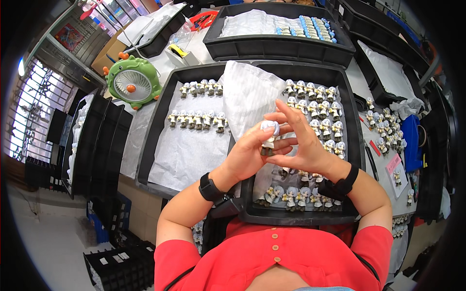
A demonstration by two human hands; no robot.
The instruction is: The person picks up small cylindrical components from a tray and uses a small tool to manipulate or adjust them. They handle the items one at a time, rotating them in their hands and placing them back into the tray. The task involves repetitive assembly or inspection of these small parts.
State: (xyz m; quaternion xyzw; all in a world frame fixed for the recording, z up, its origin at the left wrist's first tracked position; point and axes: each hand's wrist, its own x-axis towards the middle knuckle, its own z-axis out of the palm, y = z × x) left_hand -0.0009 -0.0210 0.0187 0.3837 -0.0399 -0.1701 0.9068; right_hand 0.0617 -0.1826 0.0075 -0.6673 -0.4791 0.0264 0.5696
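Observation:
My left hand [244,154] is closed around a small figurine [268,137] with pale lilac hair, a white outfit and a dark base, held upright between thumb and fingers. Close against its right side, my right hand [311,148] has thumb and fingers spread in a curve. Whether its thumb tip touches the figurine's base I cannot tell. Below both hands lie two black trays. The left tray [144,160] is lined with white sheet and holds two rows of similar figurines [197,119]. In the right tray [358,145] are several more rows, partly hidden by my hands.
A loose white sheet [250,92] is folded up between the trays. Behind stands another black tray [279,50] of figurines. A green fan [133,82] and tape dispenser [182,56] are at back left. Loose figurines [387,127] and a blue bin [411,143] lie right.

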